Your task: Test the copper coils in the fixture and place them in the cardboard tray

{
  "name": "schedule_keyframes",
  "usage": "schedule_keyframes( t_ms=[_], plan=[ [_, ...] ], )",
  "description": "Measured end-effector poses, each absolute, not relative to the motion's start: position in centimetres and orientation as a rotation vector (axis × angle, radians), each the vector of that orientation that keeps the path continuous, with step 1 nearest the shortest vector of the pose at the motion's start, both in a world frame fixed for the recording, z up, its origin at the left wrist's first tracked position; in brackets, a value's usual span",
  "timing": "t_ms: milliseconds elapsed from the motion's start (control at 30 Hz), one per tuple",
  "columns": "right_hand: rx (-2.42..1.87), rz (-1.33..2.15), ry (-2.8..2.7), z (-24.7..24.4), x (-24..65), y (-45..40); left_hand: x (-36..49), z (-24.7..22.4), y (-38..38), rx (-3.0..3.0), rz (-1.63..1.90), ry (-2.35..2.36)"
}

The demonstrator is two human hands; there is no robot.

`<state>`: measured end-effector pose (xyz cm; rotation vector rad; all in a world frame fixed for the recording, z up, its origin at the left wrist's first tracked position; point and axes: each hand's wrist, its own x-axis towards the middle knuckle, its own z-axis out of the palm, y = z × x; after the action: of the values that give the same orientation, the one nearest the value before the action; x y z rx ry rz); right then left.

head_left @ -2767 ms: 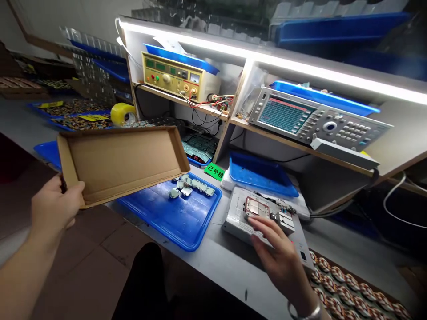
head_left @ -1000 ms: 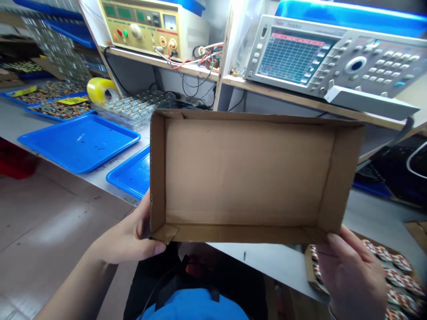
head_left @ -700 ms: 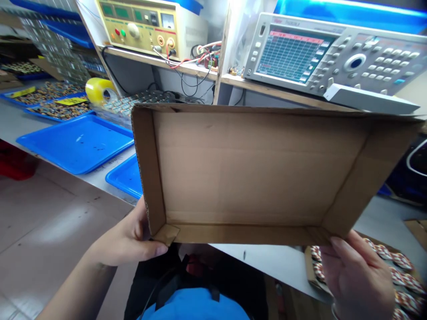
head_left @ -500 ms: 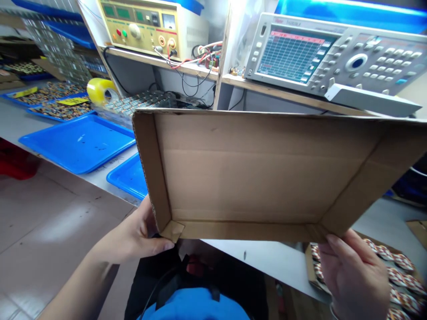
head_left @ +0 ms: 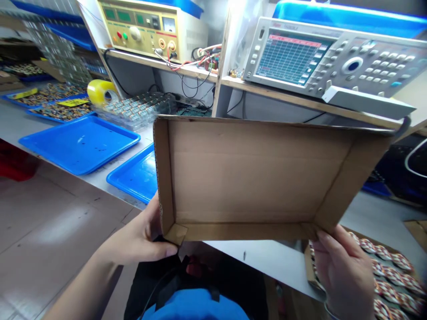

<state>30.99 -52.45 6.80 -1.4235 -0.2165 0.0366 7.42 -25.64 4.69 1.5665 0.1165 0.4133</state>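
Observation:
A shallow cardboard tray (head_left: 253, 173) with low folded walls is held up in front of me, tilted so its bare inside faces me. My left hand (head_left: 143, 240) grips its lower left corner, thumb along the bottom wall. At the lower right corner, my right hand (head_left: 343, 262) is closed on the cardboard with the thumb on the near wall. The fingers behind the tray are hidden. Just below and right of my right hand sits a box of wire-wound coil parts (head_left: 393, 275), partly covered by that hand.
Blue trays (head_left: 80, 144) lie on the bench at left, one partly behind the cardboard. Beyond are trays of small components (head_left: 63, 109), a yellow tape roll (head_left: 101, 92) and clear plastic packs (head_left: 140, 106). A beige power supply (head_left: 143, 31) and a grey instrument with a screen (head_left: 287, 58) stand on the shelf.
The cardboard tray has moved a little away from me, and its left edge has shifted right. Both hands moved with it, still holding its lower corners.

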Motion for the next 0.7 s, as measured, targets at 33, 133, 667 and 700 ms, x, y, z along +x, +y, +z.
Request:
schedule_keyframes(
  t_ms=[33, 133, 667, 700],
  plan=[
    [-1.429, 0.037, -0.216, 6.7, 31.0, -52.5, 7.5, 4.7, -25.6, 1.578, 0.431, 0.139],
    [-1.461, 0.023, -0.253, 6.7, 30.8, -52.4, 8.2, 4.5, -25.5, 1.602, 0.478, 0.263],
    [-1.685, -0.133, -0.125, 12.0, 35.6, -59.7, 19.2, 7.8, -29.3, 1.626, 0.228, 0.116],
    [-1.699, -0.199, -0.083, 12.4, 36.1, -61.4, 20.5, 8.2, -30.6, 1.640, 0.183, 0.049]
  ],
)
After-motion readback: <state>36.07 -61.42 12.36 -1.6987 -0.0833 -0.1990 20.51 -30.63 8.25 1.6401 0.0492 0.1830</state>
